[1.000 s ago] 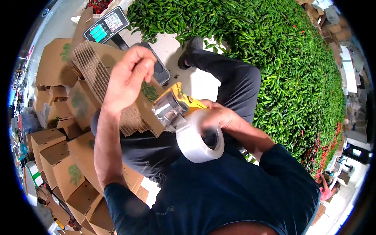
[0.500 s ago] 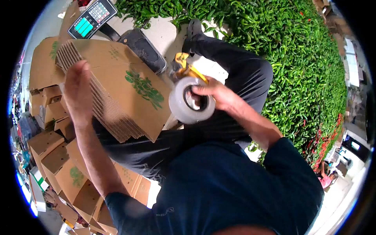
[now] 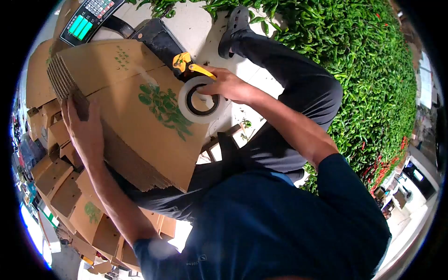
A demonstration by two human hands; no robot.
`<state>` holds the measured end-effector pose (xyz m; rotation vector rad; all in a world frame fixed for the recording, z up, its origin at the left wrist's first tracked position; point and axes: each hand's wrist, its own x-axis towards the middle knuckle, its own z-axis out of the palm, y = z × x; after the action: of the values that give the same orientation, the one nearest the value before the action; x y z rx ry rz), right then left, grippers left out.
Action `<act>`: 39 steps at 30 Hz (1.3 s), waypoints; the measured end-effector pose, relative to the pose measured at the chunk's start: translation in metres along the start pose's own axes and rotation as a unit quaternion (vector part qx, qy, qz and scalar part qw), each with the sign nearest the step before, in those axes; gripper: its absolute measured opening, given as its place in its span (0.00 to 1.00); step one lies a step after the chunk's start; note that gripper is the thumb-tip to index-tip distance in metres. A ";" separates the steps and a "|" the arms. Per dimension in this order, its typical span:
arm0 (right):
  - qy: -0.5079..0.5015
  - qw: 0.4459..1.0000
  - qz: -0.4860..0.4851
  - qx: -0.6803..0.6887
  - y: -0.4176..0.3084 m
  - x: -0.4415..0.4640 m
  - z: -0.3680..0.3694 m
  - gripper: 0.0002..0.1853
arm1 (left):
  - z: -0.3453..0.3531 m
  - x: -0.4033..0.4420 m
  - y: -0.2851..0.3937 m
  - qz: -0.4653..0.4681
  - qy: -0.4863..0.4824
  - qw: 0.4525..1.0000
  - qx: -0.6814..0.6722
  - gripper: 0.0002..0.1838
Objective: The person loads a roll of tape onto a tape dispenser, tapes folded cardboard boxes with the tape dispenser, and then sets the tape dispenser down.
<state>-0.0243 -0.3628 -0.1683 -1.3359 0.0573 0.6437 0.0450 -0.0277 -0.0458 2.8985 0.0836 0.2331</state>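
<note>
As left hand [image 3: 85, 133] seemingly clasps cardboard [image 3: 128, 112], tape dispenser [image 3: 186, 91] nearer, right hand [image 3: 229, 86] holding.

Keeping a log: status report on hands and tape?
Left hand at edge of cardboard stack. Right hand holding tape dispenser. Scale beyond, nothing visibly blocking.

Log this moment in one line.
left hand: at edge of cardboard stack | right hand: holding tape dispenser | tape dispenser touching cardboard stack: unclear
</note>
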 end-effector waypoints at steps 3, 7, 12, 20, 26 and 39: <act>0.017 1.000 0.015 -0.020 0.007 0.020 -0.003 0.39 | 0.005 0.001 0.000 0.045 0.013 0.998 0.035 0.39; -0.010 0.997 -0.040 -0.067 0.015 0.056 -0.008 0.41 | 0.012 0.002 -0.001 0.081 0.030 0.994 0.074 0.38; -0.045 0.967 -0.051 -0.245 0.004 0.092 -0.008 0.44 | 0.008 -0.002 0.016 0.056 0.027 0.995 0.077 0.39; -0.221 0.907 0.122 -0.338 -0.047 0.110 0.011 0.48 | 0.005 -0.004 0.012 0.037 0.013 0.998 0.050 0.39; -0.276 0.857 0.086 -0.428 -0.007 0.168 0.008 0.48 | 0.006 -0.006 0.015 0.053 0.018 0.995 0.086 0.37; -0.240 0.885 0.059 -0.393 -0.015 0.086 0.019 0.48 | 0.011 -0.005 -0.001 0.064 0.010 0.993 0.094 0.40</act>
<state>0.0482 -0.3126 -0.1839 -1.9119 -0.5904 1.1613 0.0422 -0.0296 -0.0574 3.0926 -0.0821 0.2904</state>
